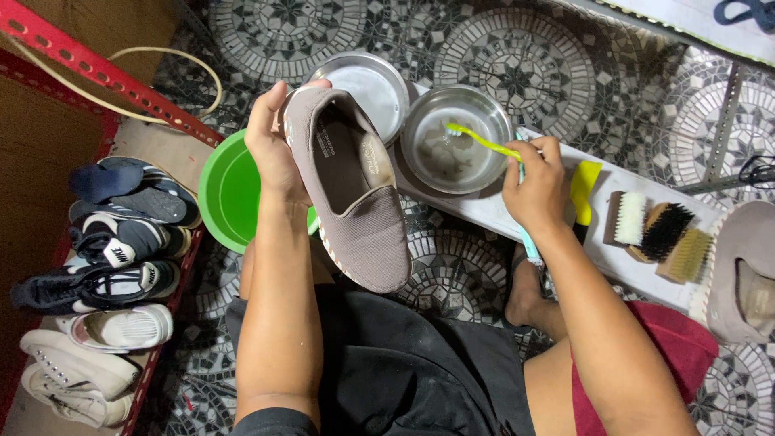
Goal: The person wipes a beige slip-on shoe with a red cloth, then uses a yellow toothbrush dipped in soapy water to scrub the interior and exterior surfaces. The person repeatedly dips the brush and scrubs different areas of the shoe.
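Left hand [273, 149] clamps heel of taupe slip-on shoe [355, 190], opening up, long axis toe-toward-wearer. Right hand [534, 187] pinches yellow-green toothbrush [484, 144], bristles dipped over steel bowl [456, 149], right of shoe, apart. Second bowl [367, 85] behind heel; green basin [230, 194] left.

2 steel bowls [456, 149] and brushes [662, 230] crowd the board [492, 214].
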